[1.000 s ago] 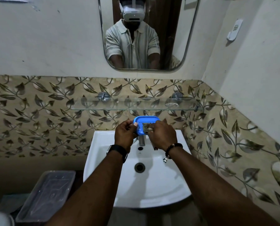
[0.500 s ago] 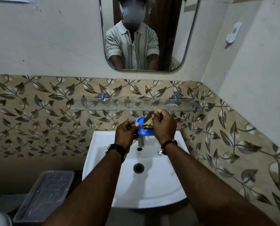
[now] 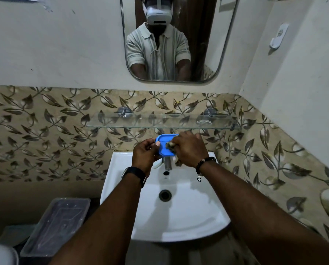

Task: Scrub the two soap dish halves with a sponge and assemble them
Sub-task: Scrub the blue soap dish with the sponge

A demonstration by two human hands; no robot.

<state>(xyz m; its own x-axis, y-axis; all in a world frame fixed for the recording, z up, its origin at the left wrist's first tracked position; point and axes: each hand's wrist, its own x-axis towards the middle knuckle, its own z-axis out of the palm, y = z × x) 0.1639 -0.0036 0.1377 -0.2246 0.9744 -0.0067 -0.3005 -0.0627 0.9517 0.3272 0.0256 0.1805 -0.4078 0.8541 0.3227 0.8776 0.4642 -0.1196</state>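
Item: blue soap dish half (image 3: 166, 140), above back edge of sink (image 3: 119, 169). Left hand (image 3: 144, 153) pinches its rim; right hand (image 3: 190, 150) grips sponge (image 3: 168, 144) against it. Likely risk: scrubbing pressure knocks it loose into sink.

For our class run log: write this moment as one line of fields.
phase: scrubbing | left hand: holds blue soap dish half | right hand: presses sponge into it | place: above sink

Blue soap dish half (image 3: 166, 145) smooth plastic; basin (image 3: 198, 211) glossy ceramic; shelf (image 3: 160, 122) clear glass.
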